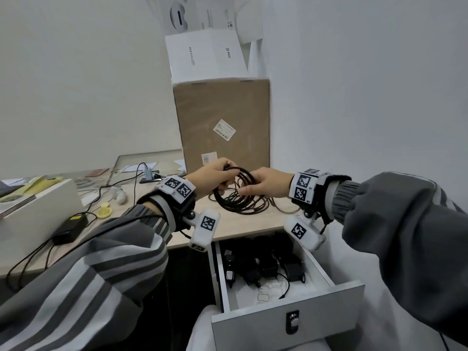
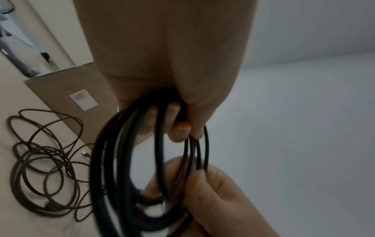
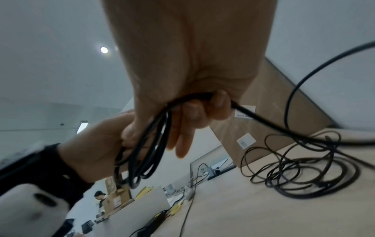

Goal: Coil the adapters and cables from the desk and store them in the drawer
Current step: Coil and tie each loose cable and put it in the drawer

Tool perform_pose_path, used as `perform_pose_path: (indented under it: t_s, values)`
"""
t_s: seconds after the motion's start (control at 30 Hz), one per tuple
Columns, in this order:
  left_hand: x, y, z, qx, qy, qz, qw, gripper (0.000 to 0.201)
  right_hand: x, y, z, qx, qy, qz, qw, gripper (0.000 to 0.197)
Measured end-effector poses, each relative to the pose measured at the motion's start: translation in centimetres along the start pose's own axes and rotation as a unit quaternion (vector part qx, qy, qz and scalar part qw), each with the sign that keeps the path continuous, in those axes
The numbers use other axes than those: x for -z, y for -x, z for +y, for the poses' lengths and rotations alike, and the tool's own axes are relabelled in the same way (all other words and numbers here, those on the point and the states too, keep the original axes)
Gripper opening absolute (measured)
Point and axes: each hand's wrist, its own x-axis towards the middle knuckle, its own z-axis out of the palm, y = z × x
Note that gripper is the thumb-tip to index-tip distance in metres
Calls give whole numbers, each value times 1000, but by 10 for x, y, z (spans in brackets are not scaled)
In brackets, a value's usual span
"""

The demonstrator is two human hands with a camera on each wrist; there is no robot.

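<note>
A coil of black cable [image 1: 217, 198] hangs above the desk [image 1: 240, 224]. My left hand [image 1: 222, 173] grips its top, fingers curled round several loops [image 2: 96, 168]. My right hand [image 1: 253, 186] holds the same cable on the coil's right side, and a strand runs out of its curled fingers [image 3: 198, 112] toward the desk. The rest of the cable lies below as a loose tangle [image 1: 249, 209] [image 3: 300, 168] [image 2: 46, 176]. The white drawer [image 1: 304, 323] stands open under the desk edge, with several black adapters [image 1: 266, 264] in its back half.
A tall cardboard box [image 1: 222, 122] stands right behind the tangle, with white boxes [image 1: 205, 57] stacked on it. At the desk's left lie a black power brick [image 1: 69, 229] with its cord, a white box [image 1: 38, 211] and a yellow lid [image 1: 104, 211].
</note>
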Motion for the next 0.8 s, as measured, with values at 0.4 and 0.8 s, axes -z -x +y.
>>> perform_pose_path:
  t_s: [0.4,0.8]
  values:
    - [-10,-11,-25,66,231,112,964,61,-5,-14,5,-41,-113,228,966,19]
    - [-16,-17,-11,40,443,191,875,25,-17,8,20,-17,19,126,992,43]
